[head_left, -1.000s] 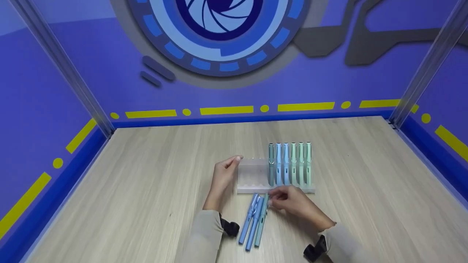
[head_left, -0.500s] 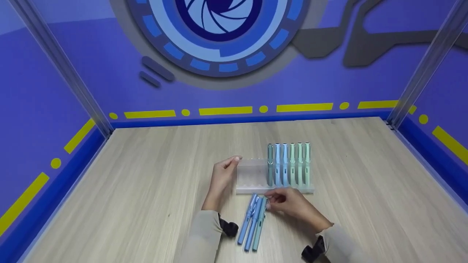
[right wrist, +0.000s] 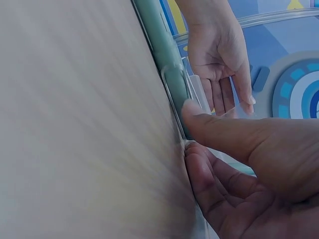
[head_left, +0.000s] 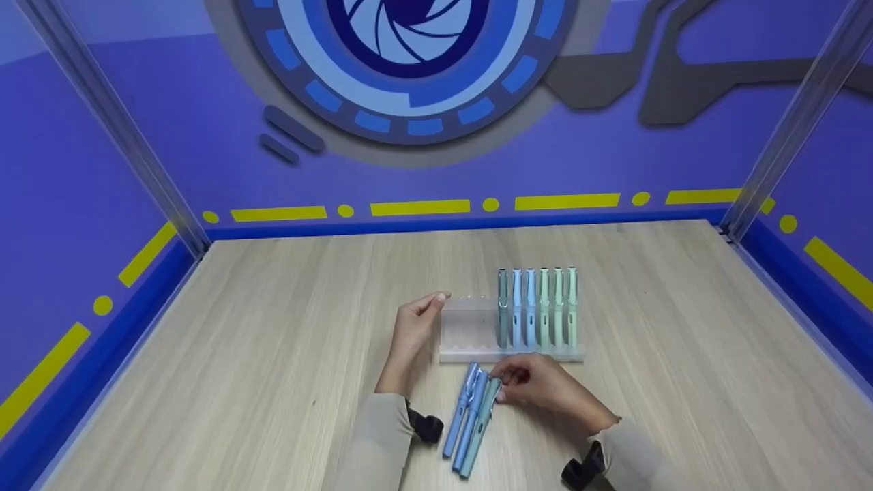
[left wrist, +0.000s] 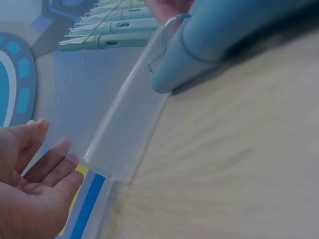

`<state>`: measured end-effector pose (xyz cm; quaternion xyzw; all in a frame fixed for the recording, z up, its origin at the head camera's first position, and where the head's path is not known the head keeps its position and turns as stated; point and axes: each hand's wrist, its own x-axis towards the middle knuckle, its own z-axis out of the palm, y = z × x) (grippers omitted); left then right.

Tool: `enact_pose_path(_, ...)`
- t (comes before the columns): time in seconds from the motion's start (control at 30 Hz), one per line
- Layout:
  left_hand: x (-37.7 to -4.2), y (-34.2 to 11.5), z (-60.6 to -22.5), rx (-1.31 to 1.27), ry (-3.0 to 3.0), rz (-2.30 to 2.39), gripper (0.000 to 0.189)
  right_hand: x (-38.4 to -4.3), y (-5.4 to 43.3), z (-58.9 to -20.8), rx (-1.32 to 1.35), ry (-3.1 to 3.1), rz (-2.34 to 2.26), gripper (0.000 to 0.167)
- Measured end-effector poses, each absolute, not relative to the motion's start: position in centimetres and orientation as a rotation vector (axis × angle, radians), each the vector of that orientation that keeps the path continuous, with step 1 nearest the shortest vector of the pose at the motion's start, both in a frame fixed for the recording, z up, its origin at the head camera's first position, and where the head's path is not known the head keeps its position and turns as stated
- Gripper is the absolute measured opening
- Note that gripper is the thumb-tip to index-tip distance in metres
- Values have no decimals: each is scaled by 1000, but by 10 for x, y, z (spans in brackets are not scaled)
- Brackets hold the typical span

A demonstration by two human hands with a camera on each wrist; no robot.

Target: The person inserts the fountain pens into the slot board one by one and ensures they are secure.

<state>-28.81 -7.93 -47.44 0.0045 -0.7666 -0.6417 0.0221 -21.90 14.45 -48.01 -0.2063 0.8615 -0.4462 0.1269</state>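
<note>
A clear pen rack (head_left: 470, 327) stands on the table, with several capped pens upright in its right part: a dark green pen (head_left: 502, 314), then light blue and light green ones. My left hand (head_left: 415, 327) holds the rack's upper left edge between thumb and fingers. In front of the rack, a teal-green pen (head_left: 480, 429) lies slanted beside two blue pens (head_left: 460, 416). My right hand (head_left: 542, 389) pinches that teal pen at its clip end; in the right wrist view the thumb (right wrist: 199, 119) presses on the end with the fingertips below.
The wooden table (head_left: 273, 341) reaches back to a purple-blue wall (head_left: 423, 184) with yellow marks. Side walls and metal corner posts border it. In the left wrist view a large blue pen (left wrist: 219, 40) fills the top right, close to the camera.
The teal-green pen has slid toward me and slightly left, against the blue pens, with my right hand following a little. My left hand keeps its hold on the rack.
</note>
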Motion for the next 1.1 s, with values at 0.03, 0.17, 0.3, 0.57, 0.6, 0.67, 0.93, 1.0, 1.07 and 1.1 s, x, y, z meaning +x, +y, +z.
enact_pose_path(0.03, -288, -79, -475, 13, -2376, -1985, 31, -219, 145, -480, -600, 2501, -1303, 23)
enact_pose_path(0.17, -288, -80, -474, 12, -2373, -1991, 31, -220, 146, -481, -625, 2492, -1319, 21)
enact_pose_path(0.3, -288, -80, -474, 7, -2376, -1995, 32, -220, 147, -482, -655, 2495, -1327, 20)
enact_pose_path(0.57, -287, -79, -474, 10, -2367, -2009, 30, -221, 149, -480, -635, 2464, -1299, 16)
enact_pose_path(0.6, -287, -79, -474, 12, -2364, -2009, 30, -221, 150, -480, -639, 2458, -1300, 16)
enact_pose_path(0.67, -288, -79, -475, 16, -2361, -2006, 30, -222, 151, -480, -655, 2453, -1301, 17)
enact_pose_path(0.93, -288, -79, -475, 13, -2362, -1992, 31, -225, 156, -479, -628, 2390, -1367, 18)
enact_pose_path(1.0, -288, -79, -475, 10, -2368, -1979, 32, -225, 156, -479, -618, 2364, -1393, 18)
enact_pose_path(1.07, -288, -79, -475, 1, -2371, -1962, 32, -225, 157, -479, -612, 2330, -1426, 20)
enact_pose_path(1.1, -288, -79, -475, -2, -2375, -1955, 32, -225, 157, -478, -598, 2317, -1438, 21)
